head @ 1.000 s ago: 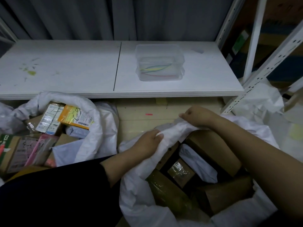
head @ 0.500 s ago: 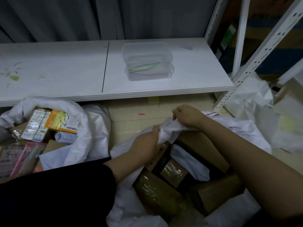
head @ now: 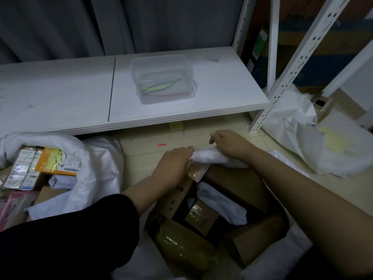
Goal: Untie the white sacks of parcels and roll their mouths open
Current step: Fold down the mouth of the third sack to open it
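White sack (head: 282, 257) lies open at near centre, brown cardboard parcels (head: 240, 182) exposed inside; its far rim is bunched into a rolled band (head: 210, 157). Left hand (head: 173, 162) and right hand (head: 230, 144) each have fingers curled tight around that band, side by side. Second open sack (head: 88, 156) sits left; beyond, a clear plastic box (head: 161, 77) rests on the low white shelf (head: 60, 93).
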